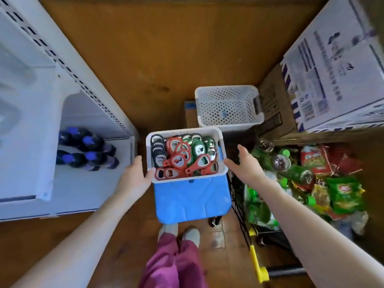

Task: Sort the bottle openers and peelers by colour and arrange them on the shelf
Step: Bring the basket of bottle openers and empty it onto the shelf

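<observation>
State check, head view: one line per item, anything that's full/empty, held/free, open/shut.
White plastic basket of bottle openers: full, resting on stool.
Red, green and black bottle openers: grouped by colour.
Blue plastic stool: upright, carrying the basket.
White perforated basket: looks empty.
Left hand: open, thumb on basket rim.
Right hand: open, beside basket.
Dark bottles with blue caps: capped, on white shelf.

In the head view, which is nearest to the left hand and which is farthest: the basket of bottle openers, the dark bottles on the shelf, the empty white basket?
From the left hand:
1. Basket of bottle openers, touching it, just to its right.
2. Dark bottles, to its left on the low shelf.
3. Empty white basket, farther off, beyond the full basket, up and right.
</observation>
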{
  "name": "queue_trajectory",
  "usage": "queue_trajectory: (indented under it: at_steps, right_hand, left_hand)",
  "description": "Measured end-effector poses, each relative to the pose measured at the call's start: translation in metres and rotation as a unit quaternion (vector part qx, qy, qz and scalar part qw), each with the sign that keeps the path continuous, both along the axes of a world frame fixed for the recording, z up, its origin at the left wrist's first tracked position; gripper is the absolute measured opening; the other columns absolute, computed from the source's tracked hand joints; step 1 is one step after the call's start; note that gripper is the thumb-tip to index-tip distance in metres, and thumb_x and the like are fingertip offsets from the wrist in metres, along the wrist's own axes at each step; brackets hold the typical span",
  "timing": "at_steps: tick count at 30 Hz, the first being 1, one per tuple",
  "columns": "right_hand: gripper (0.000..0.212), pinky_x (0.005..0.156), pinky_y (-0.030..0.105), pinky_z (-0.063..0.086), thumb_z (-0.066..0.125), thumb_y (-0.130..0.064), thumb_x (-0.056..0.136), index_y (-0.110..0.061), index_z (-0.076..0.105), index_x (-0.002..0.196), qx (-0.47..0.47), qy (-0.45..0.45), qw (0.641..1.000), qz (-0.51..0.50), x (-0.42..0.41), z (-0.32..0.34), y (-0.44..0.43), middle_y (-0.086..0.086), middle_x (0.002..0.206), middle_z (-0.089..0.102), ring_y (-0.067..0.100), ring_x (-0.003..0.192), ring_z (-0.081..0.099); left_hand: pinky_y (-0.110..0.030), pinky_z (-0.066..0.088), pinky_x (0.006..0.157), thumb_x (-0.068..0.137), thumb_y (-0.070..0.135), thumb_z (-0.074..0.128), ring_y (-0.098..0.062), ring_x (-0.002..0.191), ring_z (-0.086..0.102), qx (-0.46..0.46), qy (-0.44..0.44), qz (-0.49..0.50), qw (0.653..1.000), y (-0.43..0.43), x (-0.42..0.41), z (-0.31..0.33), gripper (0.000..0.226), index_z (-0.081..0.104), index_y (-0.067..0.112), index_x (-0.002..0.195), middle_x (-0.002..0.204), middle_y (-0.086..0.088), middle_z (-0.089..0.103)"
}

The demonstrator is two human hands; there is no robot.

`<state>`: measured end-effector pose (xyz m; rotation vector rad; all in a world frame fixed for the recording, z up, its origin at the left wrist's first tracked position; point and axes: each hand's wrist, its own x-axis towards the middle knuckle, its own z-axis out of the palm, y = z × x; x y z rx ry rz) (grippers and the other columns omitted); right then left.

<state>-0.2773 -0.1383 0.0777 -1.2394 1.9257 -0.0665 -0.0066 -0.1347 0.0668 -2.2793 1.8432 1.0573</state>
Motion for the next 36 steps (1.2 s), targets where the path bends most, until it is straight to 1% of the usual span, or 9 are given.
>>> queue_trajectory:
  at_steps: [2,6,12,18,24,28,31,34,36]
  right_hand:
    - [0.077,0.104,0.034,0.034,0.054,-0.037,0.091,-0.007,0.011,0.148,0.003,-0.003,1.000,-0.004,-0.002,-0.028,-0.013,0.015,0.149,0.030,0.028,0.136,0.033]
    - [0.077,0.104,0.035,0.033,0.053,-0.035,0.092,-0.005,0.010,0.148,0.002,-0.015,1.000,-0.023,-0.001,-0.074,-0.033,0.015,0.148,0.032,0.029,0.134,0.034]
    - [0.069,0.095,0.033,0.040,0.050,-0.034,0.094,-0.014,0.012,0.149,0.005,-0.035,0.998,-0.055,0.003,-0.113,-0.045,0.012,0.141,0.044,0.031,0.124,0.047]
    - [0.059,0.093,0.034,0.040,0.039,-0.027,0.099,-0.018,0.009,0.149,-0.031,-0.037,0.997,-0.065,0.008,-0.119,-0.042,0.012,0.138,0.048,0.031,0.122,0.048]
    - [0.057,0.086,0.033,0.041,0.039,-0.025,0.100,-0.017,0.011,0.149,-0.034,-0.034,0.997,-0.068,0.012,-0.109,-0.031,0.014,0.132,0.052,0.032,0.116,0.052]
    - [0.046,0.067,0.028,0.041,0.041,-0.022,0.098,-0.014,0.030,0.142,-0.059,-0.056,0.994,-0.078,0.010,-0.094,-0.015,0.006,0.101,0.063,0.022,0.080,0.058]
    - [0.032,0.049,0.022,0.034,0.044,-0.017,0.096,-0.012,0.044,0.127,-0.084,-0.065,0.991,-0.086,0.006,-0.069,-0.006,-0.007,0.067,0.050,0.007,0.053,0.044]
    - [0.028,0.043,0.015,0.031,0.045,-0.014,0.096,-0.014,0.046,0.123,-0.104,-0.071,0.988,-0.094,0.004,-0.032,0.002,-0.010,0.060,0.045,0.003,0.045,0.042]
    - [0.030,0.048,0.022,0.034,0.045,-0.016,0.096,-0.017,0.045,0.126,-0.113,-0.074,0.986,-0.098,0.003,-0.006,0.005,-0.006,0.062,0.049,0.005,0.049,0.042]
  left_hand:
    - [-0.030,0.041,0.073,0.093,0.027,0.051,-0.034,0.106,0.058,-0.009,0.014,0.023,1.000,-0.012,-0.007,-0.024,0.044,0.040,0.004,0.129,0.120,-0.017,0.058]
    - [-0.036,0.043,0.075,0.092,0.028,0.051,-0.037,0.103,0.058,-0.021,0.018,0.057,0.998,-0.031,-0.012,-0.068,0.042,0.041,0.005,0.126,0.117,-0.019,0.060]
    - [-0.024,0.037,0.071,0.094,0.024,0.048,-0.030,0.107,0.057,-0.018,0.043,0.091,0.995,-0.041,-0.013,-0.090,0.039,0.039,0.007,0.129,0.123,-0.014,0.057]
    - [-0.023,0.039,0.077,0.095,0.018,0.048,-0.027,0.111,0.056,-0.034,0.092,0.105,0.990,-0.040,-0.005,-0.104,0.043,0.037,0.010,0.136,0.128,-0.012,0.056]
    - [-0.019,0.046,0.071,0.095,0.016,0.048,-0.022,0.107,0.059,-0.032,0.138,0.113,0.983,-0.036,0.003,-0.099,0.041,0.040,0.013,0.135,0.126,-0.008,0.057]
    - [-0.005,0.043,0.063,0.094,0.013,0.048,-0.012,0.096,0.059,-0.048,0.161,0.108,0.980,-0.022,0.008,-0.078,0.036,0.045,0.014,0.131,0.120,-0.006,0.061]
    - [-0.003,0.042,0.064,0.094,0.011,0.049,-0.011,0.094,0.061,-0.067,0.171,0.110,0.977,-0.014,0.008,-0.051,0.035,0.048,0.016,0.129,0.116,-0.002,0.063]
    - [-0.005,0.043,0.068,0.094,0.010,0.049,-0.013,0.094,0.062,-0.083,0.179,0.112,0.974,-0.007,0.008,-0.016,0.038,0.047,0.017,0.130,0.113,0.001,0.064]
    - [-0.012,0.046,0.075,0.094,0.012,0.049,-0.013,0.096,0.063,-0.090,0.182,0.110,0.973,-0.005,0.008,0.007,0.038,0.046,0.016,0.131,0.114,0.001,0.065]
